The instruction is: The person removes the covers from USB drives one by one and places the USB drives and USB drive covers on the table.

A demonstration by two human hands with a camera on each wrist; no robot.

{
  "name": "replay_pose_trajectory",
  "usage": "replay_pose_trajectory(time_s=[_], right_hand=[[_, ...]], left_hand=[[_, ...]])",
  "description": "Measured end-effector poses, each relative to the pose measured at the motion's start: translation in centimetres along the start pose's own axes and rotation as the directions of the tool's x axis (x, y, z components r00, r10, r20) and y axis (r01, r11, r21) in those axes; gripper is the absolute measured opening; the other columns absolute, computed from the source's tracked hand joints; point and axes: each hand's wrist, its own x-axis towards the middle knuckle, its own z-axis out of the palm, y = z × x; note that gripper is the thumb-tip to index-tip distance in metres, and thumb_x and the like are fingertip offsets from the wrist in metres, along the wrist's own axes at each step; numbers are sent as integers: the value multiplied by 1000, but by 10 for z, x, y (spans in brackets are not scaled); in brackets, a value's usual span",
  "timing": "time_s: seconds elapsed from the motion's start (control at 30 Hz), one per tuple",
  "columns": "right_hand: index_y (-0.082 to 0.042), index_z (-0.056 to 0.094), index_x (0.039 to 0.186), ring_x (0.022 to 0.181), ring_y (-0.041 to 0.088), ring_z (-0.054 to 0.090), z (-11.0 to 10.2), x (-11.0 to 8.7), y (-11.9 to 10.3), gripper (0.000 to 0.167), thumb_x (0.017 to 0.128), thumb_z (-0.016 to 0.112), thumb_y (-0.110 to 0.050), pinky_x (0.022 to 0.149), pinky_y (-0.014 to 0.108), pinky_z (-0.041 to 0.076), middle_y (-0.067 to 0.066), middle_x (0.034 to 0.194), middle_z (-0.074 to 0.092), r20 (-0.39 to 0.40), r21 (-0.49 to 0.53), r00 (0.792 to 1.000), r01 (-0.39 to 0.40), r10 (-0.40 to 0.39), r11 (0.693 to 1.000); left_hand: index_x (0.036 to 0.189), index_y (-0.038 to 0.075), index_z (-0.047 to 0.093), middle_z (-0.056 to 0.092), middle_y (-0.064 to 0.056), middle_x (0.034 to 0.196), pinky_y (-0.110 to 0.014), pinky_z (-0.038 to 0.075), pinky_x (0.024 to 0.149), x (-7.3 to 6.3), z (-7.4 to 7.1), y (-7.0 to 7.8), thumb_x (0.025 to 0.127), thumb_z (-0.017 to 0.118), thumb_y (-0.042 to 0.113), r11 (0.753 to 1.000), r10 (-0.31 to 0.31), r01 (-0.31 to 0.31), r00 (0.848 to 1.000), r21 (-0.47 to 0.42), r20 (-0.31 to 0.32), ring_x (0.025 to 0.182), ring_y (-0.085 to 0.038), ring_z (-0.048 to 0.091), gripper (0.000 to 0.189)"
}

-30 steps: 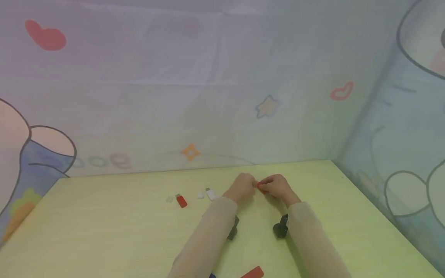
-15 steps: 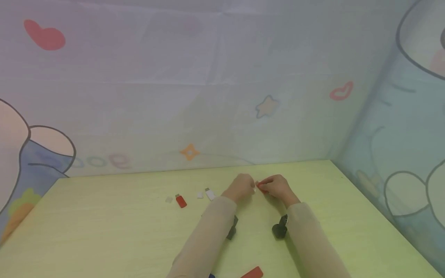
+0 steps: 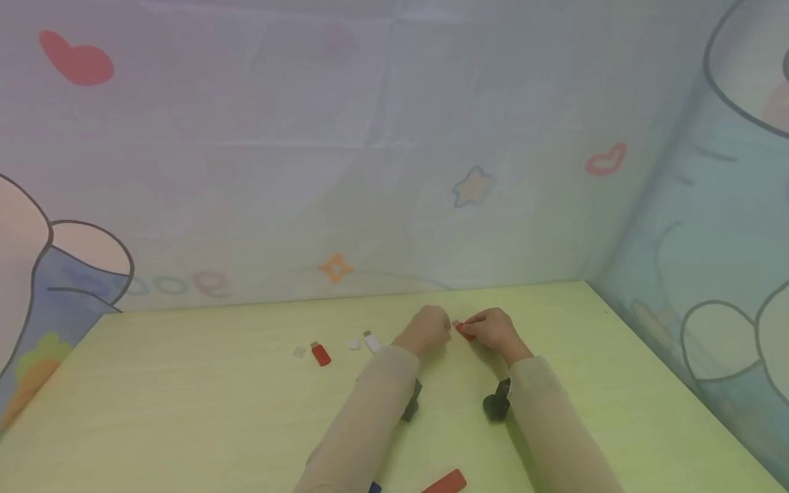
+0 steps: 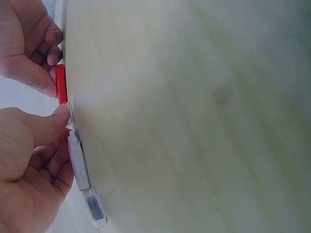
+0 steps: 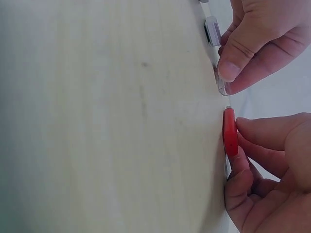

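My right hand (image 3: 495, 327) pinches a red USB stick (image 5: 230, 133) between thumb and fingers, low over the pale table (image 3: 203, 411). The stick's short metal plug (image 5: 229, 107) is bare and points toward the left hand. Thumb and index finger of my left hand (image 3: 427, 329) pinch a small clear cap (image 5: 223, 89), seen in the right wrist view just beyond the plug, with a narrow gap between them. In the head view the left fingers hide this cap.
Left of the hands lie another red USB stick (image 3: 321, 355), a clear cap (image 3: 298, 352), a white cap (image 3: 354, 345) and a white USB stick (image 3: 372, 342). A red bar (image 3: 448, 481) and a blue thing (image 3: 374, 487) show at the near edge. A printed cloth (image 3: 394, 226) hangs behind.
One second ago the left fingers met the end of the red USB stick. The left hand has drawn slightly left with the clear cap, baring the plug; the right hand has barely moved.
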Motion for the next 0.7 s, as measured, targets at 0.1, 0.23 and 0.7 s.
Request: replay_pose_trajectory(time_s=[0.1,0.23,0.7], right_hand=[[3,74,98,104,32,59,0,-1,0,33,90,68,-28,88,41,48,16,101,71,2,-16,1000,9,-9,1000],[3,74,96,93,26,59,-1,0,2,33,89,68,-28,78,33,47,15,99,71,2,-14,1000,12,-12,1000],[7,60,123,104,35,62,-22,-17,-2,41,94,60,-21,82,41,53,26,123,61,74,17,988,135,-136,991]], left_hand=[[99,-3,71,70,-13,105,-34,47,96,-1,0,0,85,68,4,1000,-5,5,1000,-23,5,105,-27,63,16],[95,-3,72,71,-12,101,-34,49,91,-1,-1,-1,83,67,4,999,-2,2,1000,-49,7,99,-25,64,14],[83,-2,72,69,-5,81,-20,48,72,-24,-44,21,89,67,12,994,107,-107,994,8,-20,77,-14,60,15]])
